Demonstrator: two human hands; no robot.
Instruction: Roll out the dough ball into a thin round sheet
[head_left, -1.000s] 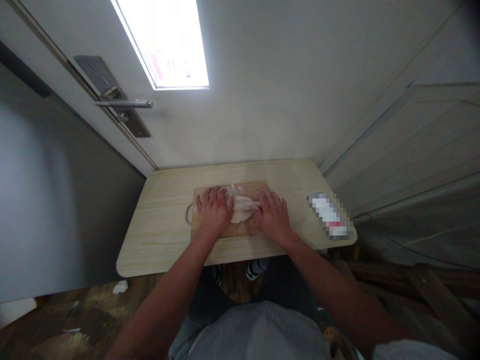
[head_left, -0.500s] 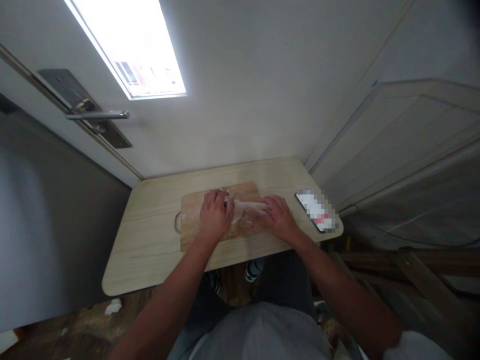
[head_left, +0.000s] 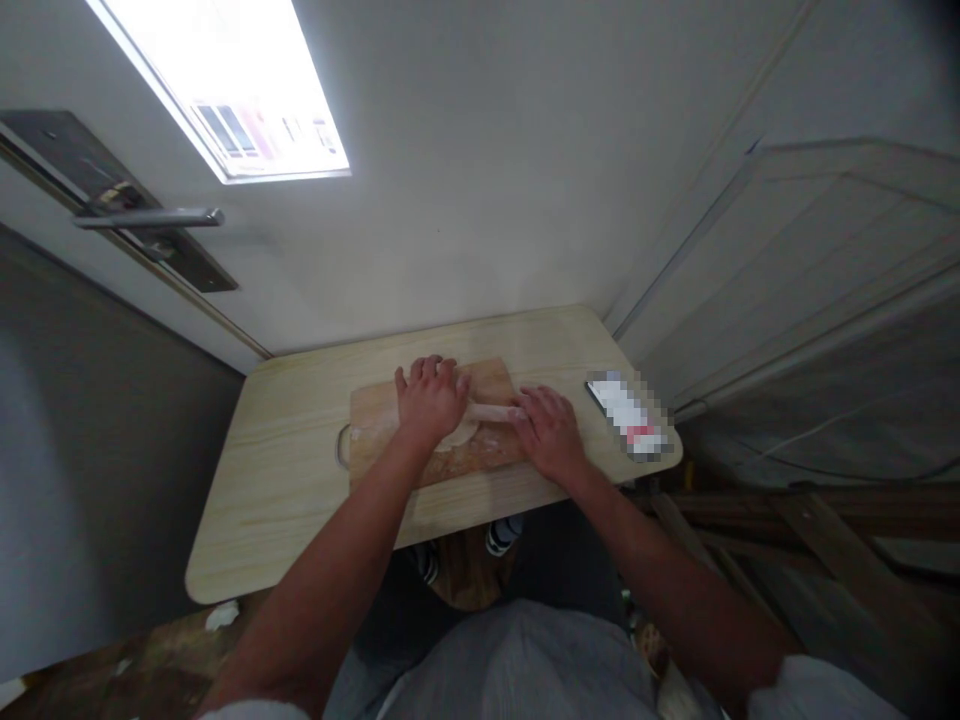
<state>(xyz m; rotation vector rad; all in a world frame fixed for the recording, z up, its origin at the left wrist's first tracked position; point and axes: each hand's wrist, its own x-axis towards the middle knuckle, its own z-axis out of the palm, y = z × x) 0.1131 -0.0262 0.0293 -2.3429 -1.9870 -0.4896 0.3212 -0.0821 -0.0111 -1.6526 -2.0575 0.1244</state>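
Observation:
A pale rolling pin (head_left: pixel 493 411) lies across a wooden cutting board (head_left: pixel 480 463). My left hand (head_left: pixel 433 402) rests over its left end, palm down with the fingers curving over the far side, and hides that end. Around the right end, my right hand (head_left: pixel 553 430) is closed. Below the pin, close to my left hand, a flat piece of pale dough (head_left: pixel 459 436) lies on the board, partly covered by the hand and pin. White flour marks the board's surface.
The board sits on a light wood-grain table (head_left: pixel 285 450), its metal handle (head_left: pixel 343 446) at the left. A phone (head_left: pixel 628 415) lies at the table's right end. Behind stands a white door with a lever handle (head_left: pixel 150 218). White scrap (head_left: pixel 222 615) is on the floor.
My left hand has rolled forward over the pin, its fingers reaching farther out, and more dough shows on the near side. My right hand keeps hold of its end. The view has shifted slightly.

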